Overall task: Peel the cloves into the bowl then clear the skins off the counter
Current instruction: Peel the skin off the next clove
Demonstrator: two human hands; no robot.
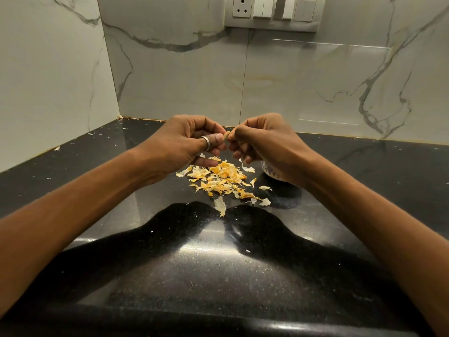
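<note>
— Where's the clove [226,135]?
— Held above the counter, pinched by the left hand [184,145] and by the right hand [266,144], whose fingertips curl onto it. Its long axis is near upright, the top tipped right.
— And below?
— Skins [218,178] heaped on the glossy black counter [218,268]. The bowl [270,172] is mostly hidden behind the right wrist. Marble walls, and a switch panel [272,13].

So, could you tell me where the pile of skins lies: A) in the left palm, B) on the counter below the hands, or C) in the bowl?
B: the skins lie heaped on the counter, below the left hand and right hand, which pinch a clove.
</note>
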